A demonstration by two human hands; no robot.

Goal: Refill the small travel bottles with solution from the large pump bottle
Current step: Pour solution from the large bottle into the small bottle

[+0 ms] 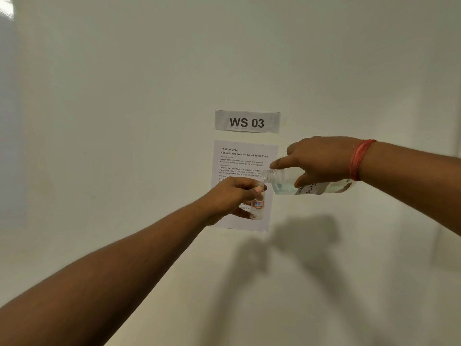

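Where hands meet, taped sheet (243,161) behind.

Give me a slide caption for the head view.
Right hand tips the large bottle toward the small bottle held upright in the left hand.

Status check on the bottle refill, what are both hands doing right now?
Left hand grips small travel bottle, upright. Right hand holds large bottle tipped, uncapped mouth at the small bottle's opening. Nothing in the way.

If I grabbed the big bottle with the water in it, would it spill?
Probably, if you tip it further: the big bottle has no cap and lies nearly sideways in the right hand. Its liquid would likely slosh. The clear plastic may be slippery if wet.
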